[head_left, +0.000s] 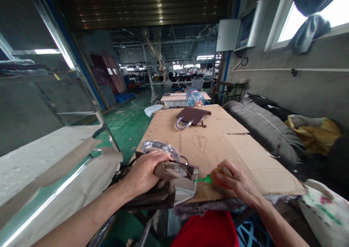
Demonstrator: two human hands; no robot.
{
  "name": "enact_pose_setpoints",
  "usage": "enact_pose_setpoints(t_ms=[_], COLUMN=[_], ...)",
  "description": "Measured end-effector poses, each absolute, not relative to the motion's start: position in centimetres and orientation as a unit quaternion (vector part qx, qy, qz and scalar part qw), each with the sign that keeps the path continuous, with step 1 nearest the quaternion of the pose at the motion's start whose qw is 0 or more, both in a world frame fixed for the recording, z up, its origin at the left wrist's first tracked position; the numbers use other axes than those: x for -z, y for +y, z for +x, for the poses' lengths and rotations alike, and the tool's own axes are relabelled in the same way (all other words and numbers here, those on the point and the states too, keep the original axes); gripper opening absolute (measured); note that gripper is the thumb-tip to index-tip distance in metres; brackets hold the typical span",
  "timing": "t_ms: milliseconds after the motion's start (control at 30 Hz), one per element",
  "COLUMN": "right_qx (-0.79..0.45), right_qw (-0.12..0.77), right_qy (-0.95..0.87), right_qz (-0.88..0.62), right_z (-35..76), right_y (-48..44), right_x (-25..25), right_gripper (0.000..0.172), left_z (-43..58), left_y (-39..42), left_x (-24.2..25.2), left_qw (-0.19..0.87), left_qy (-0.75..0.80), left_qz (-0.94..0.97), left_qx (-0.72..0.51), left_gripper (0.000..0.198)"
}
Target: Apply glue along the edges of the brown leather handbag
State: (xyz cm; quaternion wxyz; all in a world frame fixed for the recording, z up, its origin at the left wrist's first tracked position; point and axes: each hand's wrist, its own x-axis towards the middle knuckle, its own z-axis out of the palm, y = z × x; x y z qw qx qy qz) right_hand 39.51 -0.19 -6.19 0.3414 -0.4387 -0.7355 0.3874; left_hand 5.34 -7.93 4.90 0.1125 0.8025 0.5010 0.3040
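My left hand (pixel 144 170) is closed on a dark brown handbag (pixel 163 198) lying at the near left edge of the cardboard-covered table, its pale inside facing right. Bunched taupe cloth, which looks like the lining, shows beside my fingers. The bag's handle (pixel 160 146) is wrapped in clear plastic. In my right hand (pixel 236 179) is an orange squeeze bottle (pixel 219 178) with a green nozzle. Its nozzle tip points left and is at or very near the bag's open edge; contact cannot be made out. Farther up the table lies another brown handbag (pixel 193 115) with plastic-wrapped handles.
Printed cardboard (pixel 215 145) covers the table. A blue water jug (pixel 193 97) lies beyond its far end. Dark fabric rolls (pixel 261 127) line the right wall. A metal-framed rack (pixel 100 123) stands left, and a white sack (pixel 324 207) sits near right.
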Motion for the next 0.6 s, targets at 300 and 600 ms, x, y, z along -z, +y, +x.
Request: enact_pose_setpoints(t_ms=[300,600], right_qx=[-0.371,-0.373], right_qw=[0.354,0.372], right_qy=[-0.76,-0.756], right_qz=[-0.399,-0.39], right_z=[39.8,40.0], right_y=[-0.6,-1.3], right_x=[6.4,6.5], right_gripper=[0.04,0.038], left_z=[4.6,4.7], left_y=[-8.9,-9.9], left_x=[-3.9,-4.1], left_qw=[0.074,0.147], left_qy=[0.501,0.555], left_qz=[0.798,0.78], left_qx=[-0.325,-0.249], left_gripper=[0.021,0.007])
